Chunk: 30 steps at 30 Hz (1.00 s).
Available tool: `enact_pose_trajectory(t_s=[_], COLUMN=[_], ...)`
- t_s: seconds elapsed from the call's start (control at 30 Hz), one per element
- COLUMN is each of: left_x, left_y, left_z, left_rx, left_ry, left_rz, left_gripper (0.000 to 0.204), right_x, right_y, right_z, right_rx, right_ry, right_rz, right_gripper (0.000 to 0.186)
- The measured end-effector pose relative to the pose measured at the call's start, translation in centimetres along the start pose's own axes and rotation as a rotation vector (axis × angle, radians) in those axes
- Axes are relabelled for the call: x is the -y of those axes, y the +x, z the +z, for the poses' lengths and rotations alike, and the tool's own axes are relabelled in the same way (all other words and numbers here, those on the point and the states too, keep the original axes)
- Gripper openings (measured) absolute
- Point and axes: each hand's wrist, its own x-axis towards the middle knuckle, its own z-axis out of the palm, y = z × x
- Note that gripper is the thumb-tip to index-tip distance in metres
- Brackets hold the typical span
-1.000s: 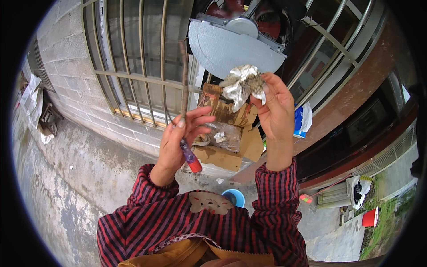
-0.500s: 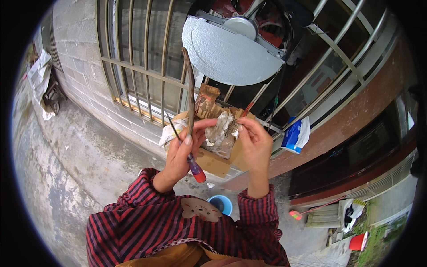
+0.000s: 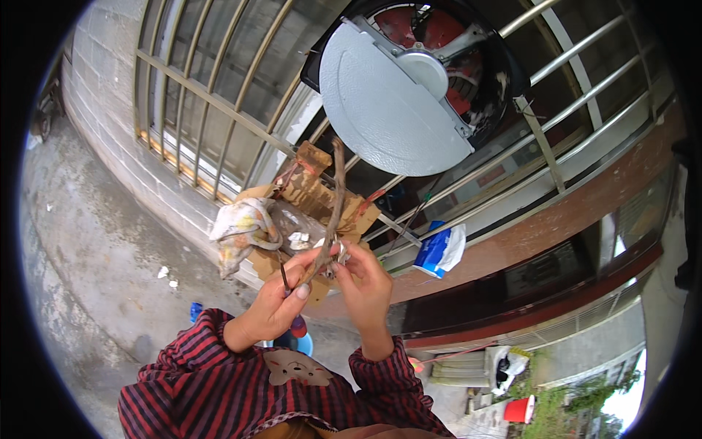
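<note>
white rag point(image 3: 238, 230): at the left side of the box point(image 3: 301, 192). left hand point(image 3: 272, 311): fingers closed on the screwdriver point(image 3: 298, 326) and the lower end of the stick point(image 3: 338, 194), which slants up over the box. right hand point(image 3: 365, 287): fingers pinched narrow on tissue point(image 3: 341, 254) at the stick. packet point(image 3: 440, 249): farther right. step in hand, as judged: working tissue against the stick. next move calls for a firm left grip and light right pressure.

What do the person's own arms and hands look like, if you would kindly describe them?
Long fabric sleeves with red and dark stripes run down to the wrists. The left hand and the right hand are bare, without gloves.
</note>
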Motion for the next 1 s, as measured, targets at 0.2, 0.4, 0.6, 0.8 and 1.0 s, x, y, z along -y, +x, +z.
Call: enact_pose_trajectory(t_s=[0.2, 0.4, 0.6, 0.8, 1.0], left_x=[1.1, 2.6, 4.3, 5.2, 5.7], left_y=[-1.6, -2.0, -2.5, -1.4, -0.4], left_z=[-3.3, -7.2, -9.2, -9.8, -10.1], left_rx=[-0.060, -0.325, -0.335, -0.358, -0.336], left_ry=[-0.212, -0.210, -0.267, -0.275, -0.265], left_rz=[-0.055, -0.103, -0.119, -0.185, -0.213], left_gripper=[0.056, 0.061, 0.047, 0.044, 0.043], right_x=[6.8, 19.7, 21.5, 21.0, 17.8], right_y=[4.3, 16.8, 25.6, 26.7, 22.1], right_z=[-7.5, -10.0, -7.9, -9.3, -10.1], right_rx=[-0.112, -0.073, 0.223, 0.131, 0.308], right_ry=[-0.781, -1.653, -2.123, -2.382, -2.385], right_rz=[-0.448, -1.268, -1.427, -1.301, -0.995], right_gripper=[0.027, 0.031, 0.026, 0.016, 0.031])
